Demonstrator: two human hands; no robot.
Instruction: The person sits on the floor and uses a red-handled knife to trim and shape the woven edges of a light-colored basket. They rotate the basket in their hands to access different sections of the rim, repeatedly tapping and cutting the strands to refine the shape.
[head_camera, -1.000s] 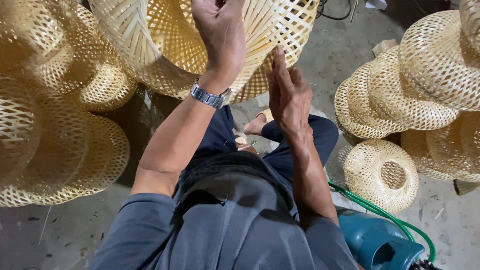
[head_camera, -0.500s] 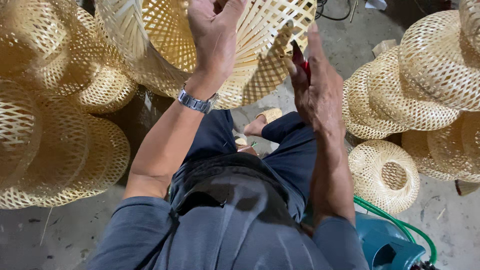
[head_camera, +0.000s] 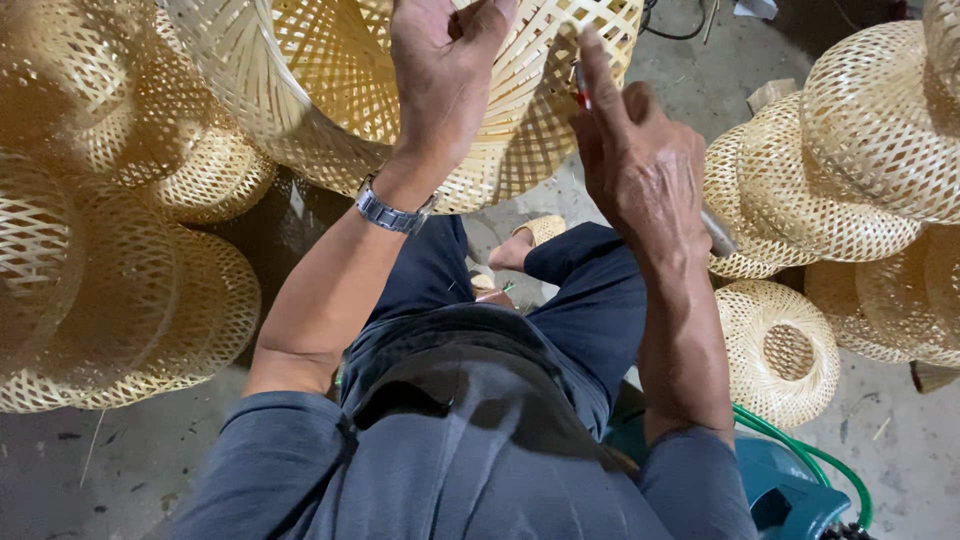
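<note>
The person sits over a concrete floor (head_camera: 640, 60) and holds up a large woven bamboo shade (head_camera: 330, 90) at the top of the view, above the lap. The left hand (head_camera: 440, 70) reaches into the open mouth of the shade, its fingers curled and closed on the woven wall, with a metal wristwatch (head_camera: 392, 213) on the wrist. The right hand (head_camera: 640, 170) is raised just beside the shade's lower right rim, its fingers wrapped around a slim tool (head_camera: 582, 92) with a red part near the tip; the forefinger lies straight along it and points at the weave. The grey end of the tool's handle sticks out below the hand.

A stack of finished woven shades (head_camera: 110, 260) lies along the left side of the floor, and another pile of shades (head_camera: 850, 170) fills the right side. A green hose (head_camera: 800, 450) curves past a blue machine (head_camera: 790, 495) at the lower right corner.
</note>
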